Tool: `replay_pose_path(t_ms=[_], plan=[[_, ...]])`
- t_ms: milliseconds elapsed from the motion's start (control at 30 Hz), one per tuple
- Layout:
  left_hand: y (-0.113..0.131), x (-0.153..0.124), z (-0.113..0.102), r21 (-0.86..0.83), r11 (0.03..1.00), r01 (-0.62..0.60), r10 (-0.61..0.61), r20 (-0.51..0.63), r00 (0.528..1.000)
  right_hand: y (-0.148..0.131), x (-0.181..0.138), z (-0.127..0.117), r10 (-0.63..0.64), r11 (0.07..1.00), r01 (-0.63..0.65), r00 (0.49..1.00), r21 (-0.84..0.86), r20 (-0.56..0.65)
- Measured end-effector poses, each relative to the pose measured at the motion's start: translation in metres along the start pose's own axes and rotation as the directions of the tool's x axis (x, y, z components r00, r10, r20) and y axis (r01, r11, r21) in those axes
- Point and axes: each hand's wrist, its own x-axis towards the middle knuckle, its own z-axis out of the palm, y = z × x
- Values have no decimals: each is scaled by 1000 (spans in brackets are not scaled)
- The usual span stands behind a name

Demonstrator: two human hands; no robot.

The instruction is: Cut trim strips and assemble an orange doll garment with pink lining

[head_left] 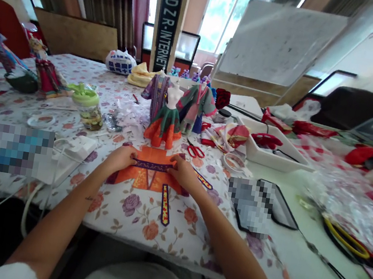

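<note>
Left hand and right hand pinching ends of purple band, stretched flat across orange doll garment on floral tablecloth. Second trim strip loose just below, not yet placed.

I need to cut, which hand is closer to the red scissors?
Right. The right hand lies just beside the red scissors; the left hand is farther off, to their left.

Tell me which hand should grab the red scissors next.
Probably right. The right hand lies nearest the red scissors; the left hand holds the far end of the purple band, across the orange garment.
</note>
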Motion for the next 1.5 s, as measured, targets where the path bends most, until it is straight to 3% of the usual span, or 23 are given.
replay_pose_path(t_ms=[100,167,300,433,633,900,1067,1167,1267,1400,1500], plan=[[3,-1,-3,60,998,-30,35,-79,996,3,-7,-14,6,996,-10,999,-90,-41],[8,-3,-1,69,990,-126,132,-82,988,4,-10,-22,-32,990,25,998,-136,-49],[13,-6,14,34,932,-360,356,86,930,2,-10,-19,-256,947,263,965,-186,65],[7,-7,29,94,920,-381,361,180,915,3,-6,3,-387,852,417,909,-317,155],[6,-7,38,153,880,-450,417,205,885,16,-16,17,-345,853,377,926,-361,152],[19,-7,38,102,885,-455,424,231,876,19,-28,4,-331,899,352,936,-263,119],[17,-8,31,22,908,-419,403,231,886,14,-22,-2,-307,938,308,951,-159,30],[15,-6,27,-45,912,-409,410,165,897,10,-16,2,-291,950,287,957,-123,-19],[8,-3,22,-117,923,-367,370,6,929,6,-11,2,-298,951,292,953,-104,-45],[-5,-5,9,-152,939,-309,298,-92,950,22,-17,-32,-242,969,230,961,-94,-134],[3,-14,2,-136,942,-308,296,-103,950,54,-35,-74,-41,993,8,960,-120,-277]])
